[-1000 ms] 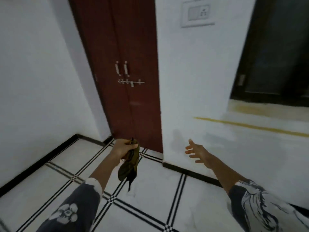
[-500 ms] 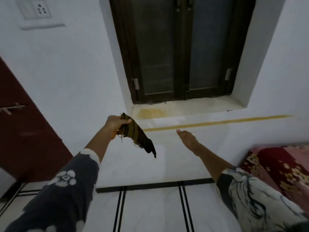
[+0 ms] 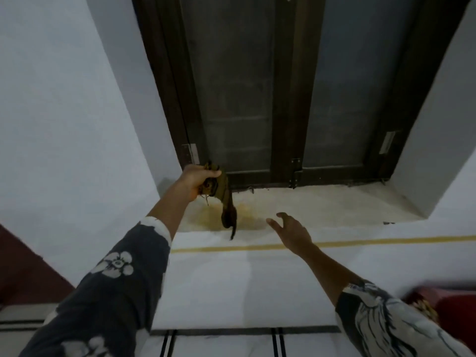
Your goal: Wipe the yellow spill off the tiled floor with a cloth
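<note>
while left hand point(image 3: 197, 180) clenches the cloth point(image 3: 224, 202), right hand point(image 3: 293, 231) hangs released.

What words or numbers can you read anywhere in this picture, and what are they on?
None: no readable words or numbers anywhere.
The pale plate on the window frame: too blurred to tell if it bears text.
The sleeves show flower patterns, not letters.
The cloth in the left hand: no label visible.

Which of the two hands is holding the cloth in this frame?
The left hand, raised by the dark window frame, is closed around the bunched cloth, which dangles over the yellow stain. The right hand is open and holds nothing.
</note>
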### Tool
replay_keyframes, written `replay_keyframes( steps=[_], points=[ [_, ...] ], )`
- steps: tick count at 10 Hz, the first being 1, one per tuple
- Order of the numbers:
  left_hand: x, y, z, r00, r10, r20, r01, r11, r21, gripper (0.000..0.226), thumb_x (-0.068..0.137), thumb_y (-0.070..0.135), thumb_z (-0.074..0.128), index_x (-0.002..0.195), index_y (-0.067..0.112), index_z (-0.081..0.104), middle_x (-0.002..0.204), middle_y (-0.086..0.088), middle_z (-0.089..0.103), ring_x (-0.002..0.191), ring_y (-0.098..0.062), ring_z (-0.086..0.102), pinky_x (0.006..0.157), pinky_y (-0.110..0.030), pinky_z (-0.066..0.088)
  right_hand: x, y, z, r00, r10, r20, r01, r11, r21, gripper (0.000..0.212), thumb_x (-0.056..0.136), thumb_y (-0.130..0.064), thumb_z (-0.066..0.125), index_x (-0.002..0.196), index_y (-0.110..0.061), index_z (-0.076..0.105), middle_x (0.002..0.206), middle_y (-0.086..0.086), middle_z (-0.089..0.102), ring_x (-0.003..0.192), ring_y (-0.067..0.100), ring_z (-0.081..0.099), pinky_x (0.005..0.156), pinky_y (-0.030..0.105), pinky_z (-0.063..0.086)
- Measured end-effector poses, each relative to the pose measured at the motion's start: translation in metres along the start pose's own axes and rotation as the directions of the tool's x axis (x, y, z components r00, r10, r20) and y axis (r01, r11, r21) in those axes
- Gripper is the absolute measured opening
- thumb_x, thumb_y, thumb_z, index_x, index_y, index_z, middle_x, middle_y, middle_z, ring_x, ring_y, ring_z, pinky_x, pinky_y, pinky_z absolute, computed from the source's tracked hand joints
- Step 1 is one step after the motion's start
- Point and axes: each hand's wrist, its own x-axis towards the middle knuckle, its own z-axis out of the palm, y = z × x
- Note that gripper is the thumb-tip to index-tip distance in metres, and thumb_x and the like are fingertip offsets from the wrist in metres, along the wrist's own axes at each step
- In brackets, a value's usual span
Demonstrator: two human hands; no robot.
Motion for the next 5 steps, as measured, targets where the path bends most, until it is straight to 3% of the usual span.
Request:
replay_keyframes(
  steps=[1,2,3,4,5],
  points=[
    [0.043,0.002,-0.009,0.998,-0.07,-0.003,0.07,0.998,-0.007,0.034,0.076,0.007,0.074,0.107,0.001,0.06,0.096,-0.013,0.063,0.088,-0.026,0.062,0.061,-0.032,0.05,0.029,0.015,0.003,1.0,-0.024,0.009,0.025,0.99,-0.136,0.061,0.094,-0.05,0.034,0.143,-0.014,0.028,0.15,0.008,0.032,0.139,0.023,0.026,0.113,0.045,0.023],
    [0.077,-0.037,-0.022,0.98,-0.19,-0.049,0.191,0.981,0.01,0.026,0.077,0.006,0.072,0.1,0.002,0.061,0.097,-0.015,0.064,0.087,-0.027,0.062,0.071,-0.038,0.052,0.06,0.03,0.013,1.0,-0.02,0.018,0.023,0.979,-0.203,0.061,0.095,-0.048,0.03,0.145,-0.014,0.021,0.155,0.006,0.021,0.143,0.021,0.016,0.116,0.046,0.016],
    [0.1,-0.101,-0.032,0.935,-0.253,-0.249,0.27,0.962,0.036,0.037,0.074,0.006,0.075,0.109,0.0,0.062,0.103,-0.019,0.065,0.092,-0.033,0.063,0.085,-0.043,0.052,0.075,0.034,0.029,0.997,-0.005,0.078,0.025,0.968,-0.25,0.061,0.096,-0.047,0.029,0.146,-0.015,0.017,0.156,0.005,0.014,0.144,0.021,0.011,0.117,0.045,0.012],
    [0.104,-0.141,-0.026,0.87,-0.122,-0.477,0.235,0.954,0.185,0.032,0.074,0.003,0.074,0.104,0.001,0.065,0.106,-0.02,0.065,0.097,-0.035,0.063,0.09,-0.042,0.051,0.083,0.043,0.042,0.995,-0.028,0.096,0.058,0.942,-0.331,0.062,0.095,-0.048,0.028,0.146,-0.015,0.017,0.157,0.005,0.012,0.144,0.02,0.011,0.116,0.045,0.015],
    [0.087,-0.148,-0.009,0.875,-0.048,-0.481,0.164,0.966,0.201,0.018,0.079,0.0,0.068,0.095,0.007,0.064,0.094,-0.01,0.059,0.091,-0.025,0.058,0.081,-0.03,0.047,0.087,0.046,0.04,0.997,-0.061,0.05,0.073,0.948,-0.309,0.06,0.096,-0.047,0.028,0.145,-0.014,0.021,0.155,0.006,0.017,0.143,0.023,0.014,0.116,0.046,0.014]
  ],
)
